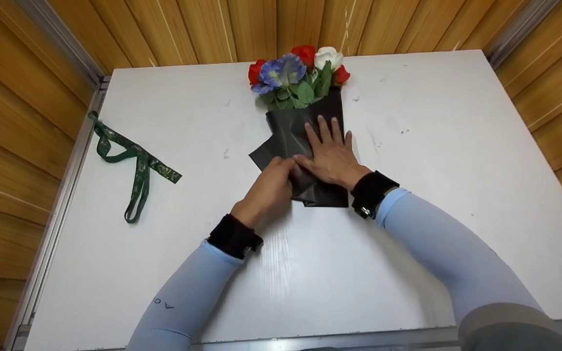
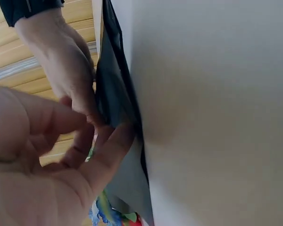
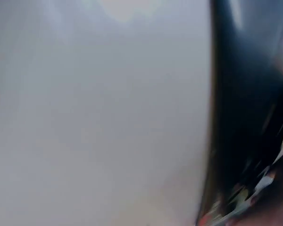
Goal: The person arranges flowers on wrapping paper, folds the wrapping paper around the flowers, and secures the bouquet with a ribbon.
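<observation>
A bouquet of red, white and blue-purple flowers with green leaves lies on the table, its stems hidden inside black wrapping paper. My right hand presses flat on the right part of the paper, fingers spread. At the wrap's lower left, my left hand has curled fingers that grip the paper, close beside the right thumb. The left wrist view shows the left fingers against the dark paper; their exact hold is partly hidden. In the right wrist view the paper is blurred.
A dark green patterned ribbon lies loosely looped on the left of the white table. Wood-panelled walls stand behind and at both sides. A metal rail runs along the table's left edge.
</observation>
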Motion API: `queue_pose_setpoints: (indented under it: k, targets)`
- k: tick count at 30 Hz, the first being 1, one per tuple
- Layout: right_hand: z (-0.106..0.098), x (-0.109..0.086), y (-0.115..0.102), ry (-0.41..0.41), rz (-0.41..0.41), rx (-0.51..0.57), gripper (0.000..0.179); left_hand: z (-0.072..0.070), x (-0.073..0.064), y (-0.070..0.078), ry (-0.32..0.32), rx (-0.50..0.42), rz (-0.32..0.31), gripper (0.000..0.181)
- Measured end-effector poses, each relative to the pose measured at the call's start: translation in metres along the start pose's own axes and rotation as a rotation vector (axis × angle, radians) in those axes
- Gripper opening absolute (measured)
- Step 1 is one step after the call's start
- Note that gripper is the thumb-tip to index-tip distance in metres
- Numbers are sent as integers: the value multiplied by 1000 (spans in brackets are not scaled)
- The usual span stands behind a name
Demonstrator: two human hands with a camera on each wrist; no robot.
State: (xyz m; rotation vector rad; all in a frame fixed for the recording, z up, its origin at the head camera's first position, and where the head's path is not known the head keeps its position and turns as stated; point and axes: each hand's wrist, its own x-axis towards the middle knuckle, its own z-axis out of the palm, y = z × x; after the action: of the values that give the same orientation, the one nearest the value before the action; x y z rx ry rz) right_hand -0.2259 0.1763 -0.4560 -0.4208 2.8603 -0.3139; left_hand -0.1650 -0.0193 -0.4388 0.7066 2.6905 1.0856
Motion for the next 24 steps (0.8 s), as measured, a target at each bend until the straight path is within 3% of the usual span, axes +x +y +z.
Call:
queue_pose_setpoints:
  k: [3,9,13,19,24]
  targets:
    - [2,-4,-16,40,-6,-36,83,-4,1,-3,70,-12,-93,27]
    - [7,-10,-39,75,-13,-16,81,-19,4,-4,210,-94,-165,22]
    - [5,-15,-39,117,-6,38,82,-27,4,-1,254,-149,-178,23]
    - [-5,-18,-30,197,7,104,81,-33,3,2,305,-148,-151,23]
    - [-7,-19,-27,205,46,123,83,-35,1,-1,337,-162,-141,24]
